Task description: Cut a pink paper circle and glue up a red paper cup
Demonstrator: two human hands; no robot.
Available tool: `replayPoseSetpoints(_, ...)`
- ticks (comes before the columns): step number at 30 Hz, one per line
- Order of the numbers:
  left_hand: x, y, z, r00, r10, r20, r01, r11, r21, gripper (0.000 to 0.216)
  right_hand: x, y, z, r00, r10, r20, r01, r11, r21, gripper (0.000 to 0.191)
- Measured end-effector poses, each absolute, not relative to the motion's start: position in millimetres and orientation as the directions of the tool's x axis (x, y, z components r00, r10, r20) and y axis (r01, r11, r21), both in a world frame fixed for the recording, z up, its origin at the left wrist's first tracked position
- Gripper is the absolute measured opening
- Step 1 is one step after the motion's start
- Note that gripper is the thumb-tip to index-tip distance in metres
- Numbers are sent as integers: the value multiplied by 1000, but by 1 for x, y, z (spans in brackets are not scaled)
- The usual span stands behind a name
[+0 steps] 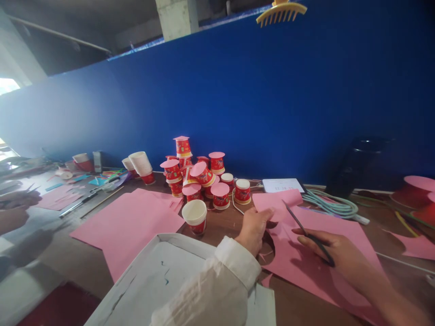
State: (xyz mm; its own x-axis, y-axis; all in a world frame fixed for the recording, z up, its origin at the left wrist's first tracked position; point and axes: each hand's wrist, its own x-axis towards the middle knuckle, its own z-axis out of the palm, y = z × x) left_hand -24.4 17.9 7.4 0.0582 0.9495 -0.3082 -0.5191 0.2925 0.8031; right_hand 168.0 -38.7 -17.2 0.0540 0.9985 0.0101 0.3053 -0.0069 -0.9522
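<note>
My left hand [253,228] grips a pink paper piece [272,204], its thumb on top and its fingers hidden beneath. Scissors [316,242] with dark handles are in my right hand [335,251], and their blades reach to the edge of that held piece. Below both hands lies a larger pink sheet [356,235] with a curved cut-out on its left side. Left of my left hand stands a white and red paper cup [195,216]. Behind it, several red cups [220,195] are grouped, many upside down with pink paper on top.
A white box lid [142,280] lies under my left forearm. More pink sheets [136,217] and stacked white cups [142,165] are to the left. A lit phone [282,185], a coiled cable [331,201] and a dark bottle [355,167] sit by the blue wall [217,90].
</note>
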Motion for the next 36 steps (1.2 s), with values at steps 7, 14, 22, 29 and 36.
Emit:
replayPoseSetpoints(7,-19,15,4,72,956,-284,-638,263,724,44,165,-39,-15,42,998,-41,314,-52,-948,58)
replayPoseSetpoints(14,-8,9,4,79,915,-395,-722,326,611,45,155,-40,-13,47,997,-58,380,-72,-922,62)
replayPoseSetpoints(22,-7,6,2,17,951,-308,-632,249,734,50,152,-40,-17,35,997,-70,359,-78,-930,68)
replayPoseSetpoints(29,-12,6,8,24,943,-331,-506,297,810,43,152,-42,-16,98,990,-97,369,-127,-921,65)
replayPoseSetpoints(36,-10,7,-7,7,969,-245,-418,226,880,37,151,-42,-18,108,993,-42,351,-78,-933,62)
